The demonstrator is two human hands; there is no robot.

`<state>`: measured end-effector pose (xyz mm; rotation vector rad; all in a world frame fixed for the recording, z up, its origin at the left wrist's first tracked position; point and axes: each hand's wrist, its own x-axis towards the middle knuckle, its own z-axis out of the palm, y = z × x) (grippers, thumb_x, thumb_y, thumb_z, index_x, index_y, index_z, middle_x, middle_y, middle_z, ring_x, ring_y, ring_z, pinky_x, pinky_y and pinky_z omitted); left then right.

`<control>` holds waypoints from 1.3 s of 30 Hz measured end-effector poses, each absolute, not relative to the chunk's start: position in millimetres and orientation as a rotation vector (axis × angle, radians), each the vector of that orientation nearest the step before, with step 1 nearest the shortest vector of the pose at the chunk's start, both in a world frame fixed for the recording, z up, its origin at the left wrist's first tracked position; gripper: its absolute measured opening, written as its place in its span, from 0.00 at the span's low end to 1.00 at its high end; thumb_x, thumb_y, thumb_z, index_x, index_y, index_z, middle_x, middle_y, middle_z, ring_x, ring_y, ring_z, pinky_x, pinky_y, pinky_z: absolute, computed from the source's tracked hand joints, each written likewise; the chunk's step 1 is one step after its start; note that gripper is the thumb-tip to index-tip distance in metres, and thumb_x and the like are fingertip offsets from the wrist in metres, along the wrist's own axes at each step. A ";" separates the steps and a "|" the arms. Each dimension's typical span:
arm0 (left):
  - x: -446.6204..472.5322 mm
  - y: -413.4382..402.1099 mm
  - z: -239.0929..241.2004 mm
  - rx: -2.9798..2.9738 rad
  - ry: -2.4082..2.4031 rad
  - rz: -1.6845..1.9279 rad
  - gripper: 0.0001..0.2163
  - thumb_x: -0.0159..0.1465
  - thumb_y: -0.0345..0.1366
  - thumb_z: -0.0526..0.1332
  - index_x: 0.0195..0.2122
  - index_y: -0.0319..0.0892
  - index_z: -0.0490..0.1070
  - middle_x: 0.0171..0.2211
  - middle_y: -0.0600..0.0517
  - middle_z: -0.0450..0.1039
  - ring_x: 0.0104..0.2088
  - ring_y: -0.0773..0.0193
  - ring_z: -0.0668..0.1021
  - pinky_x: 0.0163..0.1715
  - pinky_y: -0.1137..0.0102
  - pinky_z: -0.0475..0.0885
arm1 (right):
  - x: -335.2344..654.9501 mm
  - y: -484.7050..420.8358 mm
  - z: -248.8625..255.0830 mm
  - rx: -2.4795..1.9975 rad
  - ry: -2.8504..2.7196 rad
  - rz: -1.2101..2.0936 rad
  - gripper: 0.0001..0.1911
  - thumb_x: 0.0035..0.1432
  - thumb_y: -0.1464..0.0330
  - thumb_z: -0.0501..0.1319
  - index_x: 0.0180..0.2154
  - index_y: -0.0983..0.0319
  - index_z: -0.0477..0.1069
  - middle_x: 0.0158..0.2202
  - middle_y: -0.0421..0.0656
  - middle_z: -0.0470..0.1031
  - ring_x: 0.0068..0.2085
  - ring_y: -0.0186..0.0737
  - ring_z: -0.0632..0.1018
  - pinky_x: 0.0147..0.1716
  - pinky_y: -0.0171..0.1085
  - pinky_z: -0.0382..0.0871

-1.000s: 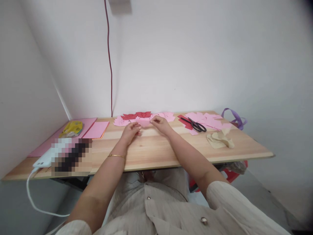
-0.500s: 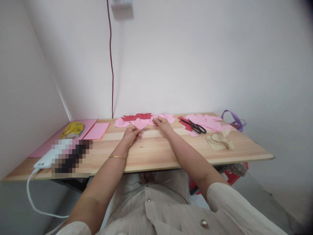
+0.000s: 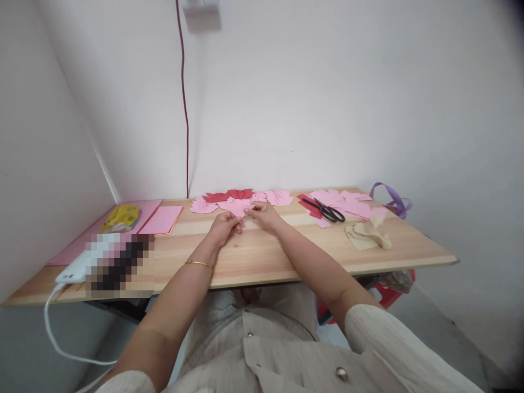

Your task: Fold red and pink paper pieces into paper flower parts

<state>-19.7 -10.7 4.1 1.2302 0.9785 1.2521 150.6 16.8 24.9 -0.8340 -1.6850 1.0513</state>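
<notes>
A piece of pink paper [image 3: 236,206] is pinched between my two hands above the middle of the table. My left hand [image 3: 224,228] grips its lower edge with thumb and fingers together. Close beside it, my right hand [image 3: 265,216] pinches the same paper from the right. Just behind lie cut pink paper shapes [image 3: 279,197] with jagged edges, and red paper shapes [image 3: 240,194] sit among them along the wall. My fingers partly cover the held paper, so its full outline is hidden.
Black-handled scissors [image 3: 332,213] rest on red and pink paper pieces [image 3: 355,206] at the right. Nearby are crumpled beige paper [image 3: 367,234] and a purple ribbon [image 3: 393,197]. At left lie pink sheets [image 3: 162,218], a yellow packet [image 3: 121,217] and a white device [image 3: 76,268] with a cable.
My right hand has moved left and slightly down, closer to my left hand. The left hand has shifted a little to the right. Both stay on the pink paper.
</notes>
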 end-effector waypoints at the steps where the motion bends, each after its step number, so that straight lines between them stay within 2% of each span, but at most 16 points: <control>1: -20.3 -10.1 3.7 1.224 0.975 1.247 0.13 0.49 0.39 0.69 0.24 0.37 0.67 0.18 0.52 0.70 0.17 0.69 0.71 0.22 0.71 0.68 | 152.9 17.7 26.4 -0.856 -1.676 1.039 0.18 0.45 0.55 0.65 0.22 0.63 0.66 0.20 0.36 0.65 0.24 0.30 0.64 0.26 0.32 0.56; 10: -28.8 -9.1 8.1 1.057 1.041 1.291 0.12 0.47 0.35 0.69 0.22 0.38 0.65 0.19 0.52 0.71 0.17 0.71 0.70 0.21 0.72 0.69 | 183.5 43.6 26.0 -0.929 -1.229 1.059 0.19 0.46 0.53 0.63 0.22 0.62 0.64 0.20 0.35 0.63 0.23 0.29 0.63 0.26 0.32 0.57; 16: -21.9 -11.9 10.1 1.013 0.943 1.339 0.13 0.45 0.35 0.71 0.22 0.37 0.65 0.23 0.51 0.73 0.19 0.73 0.71 0.21 0.74 0.69 | 158.9 24.8 19.0 -0.841 -1.647 1.216 0.16 0.45 0.56 0.65 0.27 0.62 0.68 0.24 0.36 0.68 0.27 0.30 0.67 0.31 0.32 0.61; 21: -17.3 -15.9 11.3 1.036 0.912 1.241 0.14 0.45 0.36 0.72 0.24 0.37 0.66 0.25 0.51 0.73 0.20 0.72 0.71 0.23 0.72 0.70 | 142.7 17.3 15.3 -0.882 -1.715 1.079 0.16 0.48 0.56 0.62 0.25 0.63 0.67 0.22 0.36 0.67 0.26 0.31 0.66 0.28 0.32 0.59; 27: -18.3 -13.6 12.2 0.998 0.952 1.335 0.15 0.44 0.37 0.72 0.22 0.39 0.65 0.17 0.56 0.66 0.19 0.72 0.69 0.23 0.74 0.69 | 148.6 15.3 19.4 -0.937 -1.784 1.083 0.17 0.49 0.55 0.61 0.27 0.63 0.68 0.22 0.36 0.67 0.26 0.32 0.66 0.27 0.32 0.58; 31: -15.7 -14.4 12.5 0.977 0.953 1.349 0.15 0.43 0.37 0.72 0.21 0.39 0.65 0.17 0.56 0.66 0.19 0.72 0.68 0.23 0.75 0.68 | 144.5 10.8 19.6 -0.885 -1.853 1.130 0.16 0.48 0.56 0.62 0.26 0.64 0.67 0.24 0.37 0.68 0.27 0.32 0.66 0.28 0.32 0.58; 35: -20.5 -11.1 15.5 0.929 0.910 1.504 0.13 0.44 0.34 0.71 0.20 0.39 0.65 0.17 0.57 0.64 0.20 0.74 0.68 0.23 0.76 0.66 | 143.5 11.8 16.0 -0.908 -1.864 1.099 0.16 0.48 0.57 0.62 0.25 0.64 0.69 0.22 0.37 0.67 0.25 0.31 0.65 0.26 0.32 0.56; 39: -42.5 -0.8 19.9 0.773 0.929 1.730 0.09 0.47 0.30 0.68 0.23 0.39 0.66 0.19 0.57 0.65 0.20 0.76 0.66 0.22 0.77 0.66 | 147.1 14.1 12.9 -0.830 -1.890 1.152 0.14 0.47 0.58 0.63 0.27 0.63 0.71 0.24 0.38 0.69 0.27 0.32 0.66 0.28 0.32 0.58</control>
